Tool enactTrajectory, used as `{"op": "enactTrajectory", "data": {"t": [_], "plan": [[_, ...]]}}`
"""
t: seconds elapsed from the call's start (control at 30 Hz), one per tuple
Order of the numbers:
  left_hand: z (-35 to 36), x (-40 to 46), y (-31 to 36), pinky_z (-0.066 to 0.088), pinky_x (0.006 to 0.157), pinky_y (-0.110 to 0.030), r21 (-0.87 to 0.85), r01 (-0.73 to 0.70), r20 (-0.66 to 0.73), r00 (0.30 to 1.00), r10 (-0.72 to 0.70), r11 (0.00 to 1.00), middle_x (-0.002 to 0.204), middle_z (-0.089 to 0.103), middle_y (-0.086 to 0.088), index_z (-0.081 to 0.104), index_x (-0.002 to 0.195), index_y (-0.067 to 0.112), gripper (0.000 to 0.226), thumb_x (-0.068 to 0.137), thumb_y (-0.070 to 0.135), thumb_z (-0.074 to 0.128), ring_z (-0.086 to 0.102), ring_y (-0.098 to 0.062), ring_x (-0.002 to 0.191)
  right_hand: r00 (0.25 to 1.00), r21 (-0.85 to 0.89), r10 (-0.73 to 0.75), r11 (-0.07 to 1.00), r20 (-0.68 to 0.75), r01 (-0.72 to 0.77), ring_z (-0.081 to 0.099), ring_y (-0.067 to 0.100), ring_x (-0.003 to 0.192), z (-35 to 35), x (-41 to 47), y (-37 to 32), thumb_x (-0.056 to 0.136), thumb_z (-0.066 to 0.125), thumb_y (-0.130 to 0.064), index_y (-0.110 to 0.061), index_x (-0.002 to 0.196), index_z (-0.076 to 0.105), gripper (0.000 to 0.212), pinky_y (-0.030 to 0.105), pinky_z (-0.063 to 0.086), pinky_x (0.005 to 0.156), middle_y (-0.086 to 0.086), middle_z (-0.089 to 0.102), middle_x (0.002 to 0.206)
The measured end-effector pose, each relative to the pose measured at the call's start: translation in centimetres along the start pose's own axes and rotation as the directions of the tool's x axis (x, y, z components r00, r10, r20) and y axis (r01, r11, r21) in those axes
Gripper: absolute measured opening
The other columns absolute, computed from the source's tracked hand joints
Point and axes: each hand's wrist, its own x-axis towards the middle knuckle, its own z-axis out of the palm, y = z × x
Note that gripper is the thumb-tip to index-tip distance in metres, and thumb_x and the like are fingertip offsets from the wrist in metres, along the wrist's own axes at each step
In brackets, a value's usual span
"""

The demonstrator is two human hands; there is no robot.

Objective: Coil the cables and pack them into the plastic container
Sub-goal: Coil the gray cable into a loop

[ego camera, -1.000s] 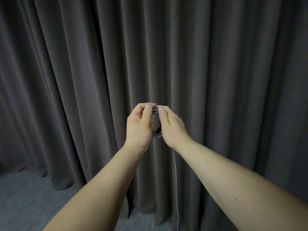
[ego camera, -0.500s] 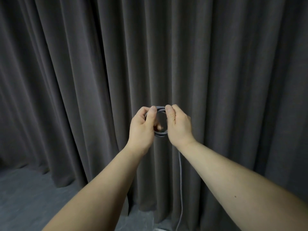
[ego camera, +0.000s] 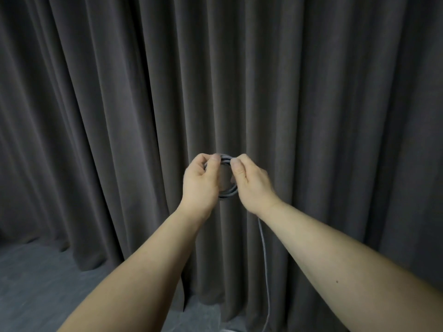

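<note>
Between both raised hands, a grey braided cable coil (ego camera: 227, 193) is being held upright: the left hand (ego camera: 201, 182) is pinching its left side, the right hand (ego camera: 252, 184) its right, while a loose tail (ego camera: 264, 255) is hanging toward the grey floor (ego camera: 36, 291) before dark pleated curtains (ego camera: 119, 104).

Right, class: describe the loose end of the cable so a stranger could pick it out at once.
Start at the dark curtain filling the view, then find the two hands holding a small grey coil. Below the right hand, one thin grey strand hangs to the bottom edge: straight, unlike the coil.
</note>
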Motion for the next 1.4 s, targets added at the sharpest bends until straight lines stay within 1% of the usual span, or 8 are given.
{"op": "enactTrajectory", "data": {"t": [0.33,0.43,0.53,0.7,0.87,1.03,1.17,1.4], "plan": [[-6.1,4.4,-0.5,0.040,0.070,-0.040,0.131,0.020,-0.455,0.890,0.042,0.991,0.068,0.049,0.005,0.050,0.073,0.025,0.027,0.090,0.046,0.048,0.047,-0.019,0.071,0.941,0.230,0.281,0.919,0.191,-0.321,0.045,0.015,0.041,-1.4,0.3,3.5,0.085,0.058,0.003,-0.015,0.079,0.051,0.020,0.023,0.037,0.043,0.006,0.055,0.058],[-5.7,4.1,-0.7,0.040,0.072,-0.026,0.219,0.001,-0.445,0.890,0.099,0.976,0.073,0.050,0.008,0.051,0.084,0.017,0.024,0.099,0.035,0.047,0.047,-0.010,0.070,0.993,-0.097,0.120,0.988,-0.007,-0.120,0.060,0.017,0.063,-1.5,1.0,3.2,0.088,0.064,-0.017,-0.022,0.080,0.062,0.009,0.027,0.047,0.058,-0.001,0.065,0.072],[-4.9,3.3,-0.6,0.039,0.066,-0.016,0.323,-0.021,-0.386,0.910,0.152,0.946,0.077,0.051,0.011,0.051,0.093,0.013,0.018,0.101,0.029,0.046,0.049,-0.002,0.069,0.937,-0.611,-0.082,0.738,0.339,0.286,0.060,0.026,0.096,-1.5,0.7,0.9,0.095,0.052,-0.031,-0.026,0.103,0.066,0.017,0.031,0.046,0.073,-0.001,0.062,0.103],[-3.6,2.3,-1.1,0.041,0.062,-0.016,0.335,-0.068,-0.215,0.966,0.146,0.940,0.071,0.051,0.009,0.051,0.086,0.019,0.015,0.100,0.023,0.049,0.048,-0.004,0.064,0.744,-0.371,-0.325,0.708,0.584,0.601,0.057,0.020,0.094,-1.6,0.7,-4.2,0.093,0.057,-0.032,-0.026,0.107,0.071,0.021,0.033,0.047,0.077,-0.002,0.058,0.100],[-2.7,1.7,-0.9,0.037,0.066,-0.035,-0.104,0.071,-0.061,0.995,-0.078,0.992,0.067,0.045,-0.003,0.053,0.079,0.016,0.022,0.100,0.017,0.047,0.040,-0.020,0.067,0.903,-0.085,-0.329,0.928,0.275,0.364,0.059,0.015,0.077,-1.9,1.7,-4.3,0.077,0.079,-0.025,-0.017,0.082,0.075,0.010,0.029,0.047,0.072,-0.004,0.059,0.079],[-1.5,0.8,-0.4,0.037,0.057,-0.026,-0.080,0.082,0.051,0.996,-0.078,0.993,0.064,0.049,-0.002,0.048,0.077,0.012,0.026,0.102,0.018,0.043,0.043,-0.010,0.056,0.996,-0.107,-0.086,0.991,-0.009,0.084,0.045,0.011,0.057,-1.6,1.5,-3.5,0.062,0.084,-0.045,-0.016,0.065,0.050,0.045,0.027,0.038,0.055,-0.007,0.051,0.058],[-1.2,0.4,-0.6,0.028,0.052,-0.027,-0.030,0.085,0.022,0.996,-0.085,0.996,0.057,0.034,0.005,0.037,0.069,0.015,0.035,0.103,0.019,0.039,0.030,-0.009,0.051,0.999,-0.197,0.016,0.980,0.042,-0.007,0.039,0.012,0.052,-1.8,1.8,-3.7,0.063,0.082,-0.048,-0.019,0.060,0.041,0.050,0.030,0.032,0.050,-0.007,0.045,0.054],[-3.0,1.3,-1.7,0.032,0.061,-0.037,0.148,0.018,-0.072,0.997,-0.008,0.989,0.058,0.041,0.013,0.048,0.061,0.033,0.033,0.090,0.047,0.044,0.036,-0.014,0.059,0.942,0.321,0.124,0.920,0.313,-0.227,0.051,0.009,0.045,-2.6,1.5,-1.1,0.082,0.067,0.006,-0.011,0.077,0.059,0.019,0.020,0.042,0.047,-0.002,0.057,0.054]]}}
